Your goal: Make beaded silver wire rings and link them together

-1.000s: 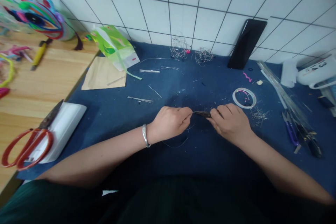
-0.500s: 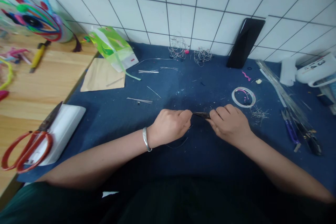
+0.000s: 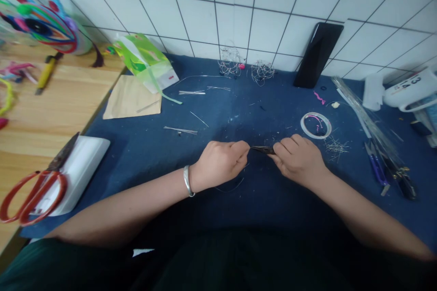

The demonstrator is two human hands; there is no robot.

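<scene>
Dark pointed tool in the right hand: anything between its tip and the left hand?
Nothing visible. The dark pointed tool points from the right hand at the left hand; tip contact is too small to tell. The white ring lies beyond, off that line.

Dark blue tabletop (image 3: 280,104) with thin wires (image 3: 191,92), white ring (image 3: 317,137), purple snips (image 3: 376,167), tan envelope (image 3: 128,97).

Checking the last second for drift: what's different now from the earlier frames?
Very little. The view slid slightly left; the left hand dipped slightly toward the body. Nothing was visibly picked up or let go: the right hand kept the pliers, tip at the left fingers. Phone and red scissors stayed put.
</scene>
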